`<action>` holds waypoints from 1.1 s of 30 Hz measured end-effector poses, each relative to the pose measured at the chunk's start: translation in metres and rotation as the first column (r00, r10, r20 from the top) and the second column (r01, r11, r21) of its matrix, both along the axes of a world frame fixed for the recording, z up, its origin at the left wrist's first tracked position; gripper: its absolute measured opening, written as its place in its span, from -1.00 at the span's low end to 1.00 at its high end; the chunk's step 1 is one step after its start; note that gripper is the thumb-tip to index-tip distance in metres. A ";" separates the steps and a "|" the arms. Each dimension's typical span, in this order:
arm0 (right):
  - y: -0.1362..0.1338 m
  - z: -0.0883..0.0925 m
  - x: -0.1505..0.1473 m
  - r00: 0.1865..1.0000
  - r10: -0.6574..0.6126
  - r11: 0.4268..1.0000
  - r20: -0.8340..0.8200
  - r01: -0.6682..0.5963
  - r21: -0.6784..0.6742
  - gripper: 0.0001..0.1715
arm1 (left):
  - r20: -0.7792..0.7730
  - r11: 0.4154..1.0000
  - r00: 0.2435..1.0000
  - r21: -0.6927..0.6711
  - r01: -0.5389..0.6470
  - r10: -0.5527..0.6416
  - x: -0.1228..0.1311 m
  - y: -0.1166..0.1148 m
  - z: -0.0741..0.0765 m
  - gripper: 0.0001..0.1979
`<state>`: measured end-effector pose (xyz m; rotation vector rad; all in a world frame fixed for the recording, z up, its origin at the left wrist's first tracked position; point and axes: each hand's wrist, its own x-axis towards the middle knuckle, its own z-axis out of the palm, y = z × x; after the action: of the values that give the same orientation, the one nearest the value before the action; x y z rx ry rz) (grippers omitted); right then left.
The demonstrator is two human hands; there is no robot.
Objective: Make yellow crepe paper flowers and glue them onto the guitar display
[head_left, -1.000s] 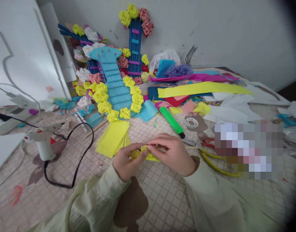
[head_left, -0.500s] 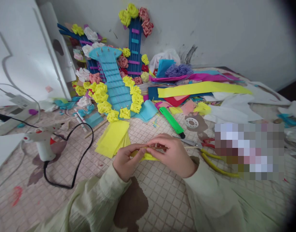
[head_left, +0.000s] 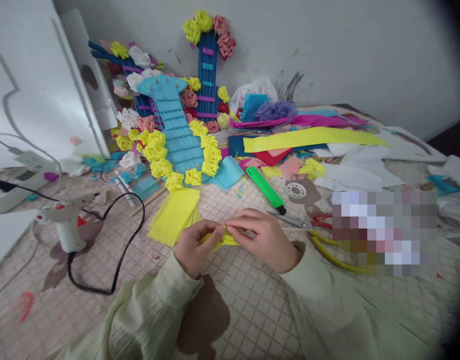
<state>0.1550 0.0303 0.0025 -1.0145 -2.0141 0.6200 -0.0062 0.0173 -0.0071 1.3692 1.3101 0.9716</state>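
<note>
Toward the tabletop (head_left: 252,295)'s near edge, yellow paper (head_left: 229,239) runs lengthwise from left hand (head_left: 195,247) to right hand (head_left: 264,241), both pinching it, fingertips closed.

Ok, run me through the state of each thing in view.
Left hand, pinching yellow paper
Right hand, closed around stick
Yellow paper, bunched, partly hidden
Stick, partly covered by right hand
Yellow sheets, loosely stacked
Glue gun, cord attached; on or off, can't tell
Green cutter, lying down, no blade showing
Light-blue guitar, strung, leaning, edged with yellow flowers
</note>
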 end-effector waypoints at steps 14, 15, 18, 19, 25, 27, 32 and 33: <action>0.004 0.007 0.008 0.990 0.121 0.974 0.069 -0.105 -0.202 -0.82 | -0.125 0.997 0.992 0.065 0.029 -0.021 -0.001 0.001 -0.001 -0.83; 0.004 0.007 0.009 0.990 0.117 0.976 0.080 -0.100 -0.193 -0.80 | -0.102 0.998 0.995 0.059 0.026 -0.020 -0.001 0.001 0.000 -0.83; 0.005 0.006 0.009 0.992 0.091 0.980 0.082 -0.075 -0.186 -0.79 | -0.003 0.999 1.000 0.046 -0.004 0.005 -0.003 0.001 0.005 -0.81; 0.005 0.006 0.009 0.993 0.089 0.979 0.081 -0.072 -0.189 -0.78 | 0.017 0.999 1.000 0.051 -0.016 0.015 -0.005 0.002 0.007 -0.80; 0.005 0.008 0.008 0.990 0.113 0.979 0.080 -0.097 -0.180 -0.78 | -0.151 0.987 0.987 0.144 0.075 -0.053 -0.007 0.004 0.009 -0.78; 0.004 0.009 0.008 0.990 0.124 0.979 0.074 -0.110 -0.169 -0.77 | -0.202 0.982 0.978 0.162 0.093 -0.060 -0.005 0.004 0.006 -0.80; 0.003 0.009 0.007 0.987 0.120 0.983 0.105 -0.104 -0.149 -0.72 | -0.247 0.978 0.968 0.193 0.085 -0.035 -0.003 0.003 0.002 -0.83; 0.003 0.009 0.007 0.988 0.117 0.984 0.102 -0.102 -0.145 -0.73 | -0.259 0.976 0.966 0.203 0.080 -0.025 -0.003 0.003 0.002 -0.83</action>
<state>0.1623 0.0334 0.0114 -1.0447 -2.1590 0.7889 -0.0089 0.0205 -0.0046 1.7316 1.3797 0.9430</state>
